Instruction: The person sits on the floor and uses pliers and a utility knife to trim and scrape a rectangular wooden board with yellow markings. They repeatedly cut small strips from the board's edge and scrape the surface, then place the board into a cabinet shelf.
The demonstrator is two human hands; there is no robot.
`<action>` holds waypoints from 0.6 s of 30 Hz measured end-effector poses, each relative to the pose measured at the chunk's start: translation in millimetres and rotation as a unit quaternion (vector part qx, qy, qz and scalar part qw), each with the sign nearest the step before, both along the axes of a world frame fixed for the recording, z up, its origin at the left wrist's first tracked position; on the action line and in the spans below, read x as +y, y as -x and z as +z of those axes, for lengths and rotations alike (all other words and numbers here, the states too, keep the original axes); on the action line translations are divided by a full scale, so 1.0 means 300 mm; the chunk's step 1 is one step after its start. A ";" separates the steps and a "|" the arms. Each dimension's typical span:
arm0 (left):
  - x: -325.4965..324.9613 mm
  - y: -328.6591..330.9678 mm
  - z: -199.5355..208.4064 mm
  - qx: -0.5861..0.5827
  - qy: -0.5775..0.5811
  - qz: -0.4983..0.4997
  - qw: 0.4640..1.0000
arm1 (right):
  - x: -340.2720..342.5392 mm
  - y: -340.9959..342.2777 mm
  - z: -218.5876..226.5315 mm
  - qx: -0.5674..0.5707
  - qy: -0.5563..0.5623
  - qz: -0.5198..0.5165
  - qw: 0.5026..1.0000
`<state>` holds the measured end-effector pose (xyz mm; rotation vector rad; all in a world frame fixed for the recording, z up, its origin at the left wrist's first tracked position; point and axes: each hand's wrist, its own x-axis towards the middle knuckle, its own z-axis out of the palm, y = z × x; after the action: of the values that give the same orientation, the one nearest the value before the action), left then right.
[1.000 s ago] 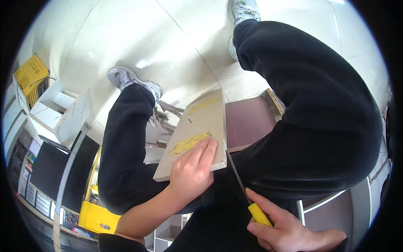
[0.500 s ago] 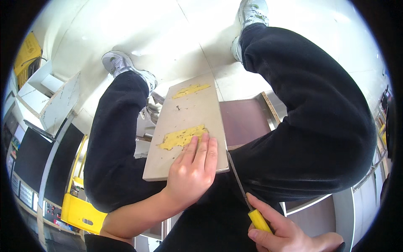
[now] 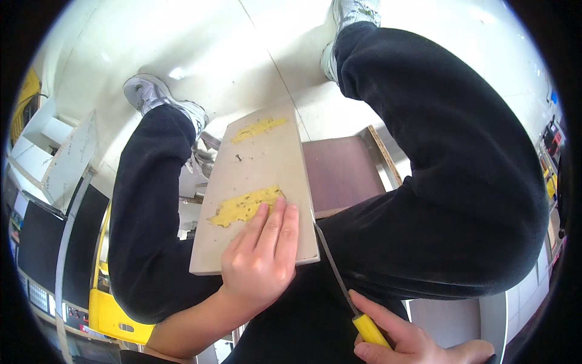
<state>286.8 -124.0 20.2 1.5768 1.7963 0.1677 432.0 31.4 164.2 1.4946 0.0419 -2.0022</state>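
Observation:
A pale flat board [image 3: 248, 173] lies across my thighs, tilted away from me, with two rough yellow patches on its top. My left hand [image 3: 260, 249] rests on its near end, fingers stretched flat over the lower yellow patch [image 3: 236, 207]; the thumb is hidden. In my right hand [image 3: 397, 340] is the yellow handle of a thin, dark metal file [image 3: 333, 267], my index finger lying along it. The file's blade points forward and lies against the board's right edge near the close corner. Its far tip is hidden by the board's edge.
Beyond the board stands a brown-bottomed wooden box or drawer [image 3: 342, 173] between my legs. White panels [image 3: 60, 158] stand at the left, near a yellow plastic stool or chair [image 3: 118, 315]. Another white-edged box [image 3: 448, 321] sits below my right thigh. Pale tiles cover the floor [image 3: 242, 67].
The whole view has shifted slightly, so the board, legs and shoes appear further left. The file has slid a little forward along the board's edge. My left hand keeps its place on the board.

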 end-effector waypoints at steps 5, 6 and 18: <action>0.035 0.016 0.014 -0.027 0.047 0.046 0.997 | -0.056 -0.101 -0.055 0.140 0.051 0.052 0.988; 0.035 0.011 0.011 -0.025 0.040 0.038 0.998 | -0.049 -0.117 -0.057 0.109 0.099 0.058 0.987; 0.015 -0.017 0.005 -0.008 0.001 -0.009 1.000 | 0.005 -0.111 -0.053 0.066 0.116 0.092 0.987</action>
<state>291.8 -119.4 21.6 1.5859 1.7687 0.1677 465.4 32.8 148.3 1.1695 0.0013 -1.8837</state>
